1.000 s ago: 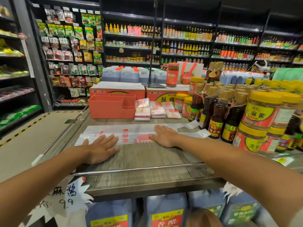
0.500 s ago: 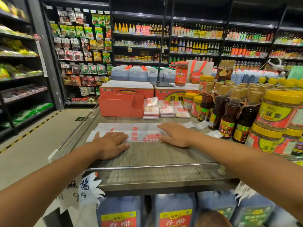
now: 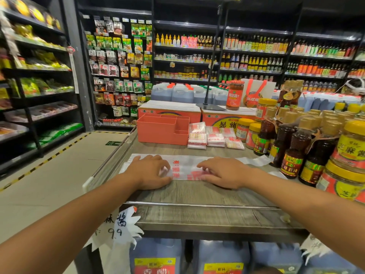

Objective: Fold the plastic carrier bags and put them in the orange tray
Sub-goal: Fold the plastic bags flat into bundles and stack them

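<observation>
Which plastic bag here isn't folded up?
The long white bag with red print, flat under the left hand and right hand; the others are small folded stacks beside the orange tray.
</observation>
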The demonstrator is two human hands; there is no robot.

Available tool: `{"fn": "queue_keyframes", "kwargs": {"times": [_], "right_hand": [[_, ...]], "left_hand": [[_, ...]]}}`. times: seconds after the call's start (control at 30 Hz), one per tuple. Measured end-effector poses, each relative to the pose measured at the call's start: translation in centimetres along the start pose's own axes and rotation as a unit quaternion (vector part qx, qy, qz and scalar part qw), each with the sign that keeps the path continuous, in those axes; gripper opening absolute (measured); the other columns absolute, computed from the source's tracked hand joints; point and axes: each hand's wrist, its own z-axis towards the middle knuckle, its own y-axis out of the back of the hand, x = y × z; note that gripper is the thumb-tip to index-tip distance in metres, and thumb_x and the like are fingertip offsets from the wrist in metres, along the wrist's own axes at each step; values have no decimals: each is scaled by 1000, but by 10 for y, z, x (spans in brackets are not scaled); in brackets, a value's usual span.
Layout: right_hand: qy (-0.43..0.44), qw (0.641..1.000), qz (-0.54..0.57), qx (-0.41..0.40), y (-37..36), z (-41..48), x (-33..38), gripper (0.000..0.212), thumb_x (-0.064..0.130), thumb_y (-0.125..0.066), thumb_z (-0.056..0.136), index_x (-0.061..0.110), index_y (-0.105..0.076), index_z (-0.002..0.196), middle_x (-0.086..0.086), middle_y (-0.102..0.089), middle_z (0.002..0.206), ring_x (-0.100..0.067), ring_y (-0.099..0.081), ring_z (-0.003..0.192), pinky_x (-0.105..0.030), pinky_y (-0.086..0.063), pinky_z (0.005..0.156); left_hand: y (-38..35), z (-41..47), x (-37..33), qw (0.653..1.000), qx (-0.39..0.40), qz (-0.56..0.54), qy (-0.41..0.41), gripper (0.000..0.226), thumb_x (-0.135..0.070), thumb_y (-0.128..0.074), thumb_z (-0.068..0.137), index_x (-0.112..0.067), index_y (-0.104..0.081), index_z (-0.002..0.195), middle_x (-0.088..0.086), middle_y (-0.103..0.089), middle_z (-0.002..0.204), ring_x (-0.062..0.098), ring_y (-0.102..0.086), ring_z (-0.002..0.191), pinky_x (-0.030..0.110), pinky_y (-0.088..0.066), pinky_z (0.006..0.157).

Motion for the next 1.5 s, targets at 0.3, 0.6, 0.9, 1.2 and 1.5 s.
{"fn": "queue_keyframes", "kwargs": {"times": [0.3,0.6,0.9,1.2,1.5], "right_hand": [[-1,1000,-11,5,-5,-2,3,62,71,-36,98,34,-42,147,11,-56,129,-12,-52,115,-40,-51,91],[-2,1000,-5,-3,-9,3,2,64,73,-32,97,34,-42,147,8,-51,140,-15,-47,126,-39,-47,97],[-13,1000,-6,-3,-7,11,4,71,74,-33,96,30,-40,151,6,-59,133,-18,-52,123,-41,-41,104],[23,998,-65,-7,5,19,10,67,74,-24,98,33,-43,146,2,-69,117,-24,-65,102,-40,-51,84],[15,996,-84,25,14,25,14,76,81,-35,91,35,-34,151,0,-71,109,-26,-65,100,-39,-51,77]], "left_hand": [[1,-3,1,999,19,33,-20,65,-83,-43,84,-47,-50,138,-12,-51,143,18,-48,131,53,-30,112],[-3,4,3,999,23,32,-27,76,-85,-39,85,-44,-40,149,-13,-46,155,17,-36,144,56,-20,120],[-5,10,9,999,27,25,-34,85,-91,-37,79,-45,-36,150,-11,-47,155,16,-34,147,61,-7,123],[1,15,8,998,39,26,-35,71,-83,-28,89,-43,-41,147,-11,-57,144,18,-48,138,57,-19,120],[14,17,5,994,59,70,-61,70,-73,-41,92,-36,-34,150,-5,-63,135,22,-57,126,50,-29,118]]}}
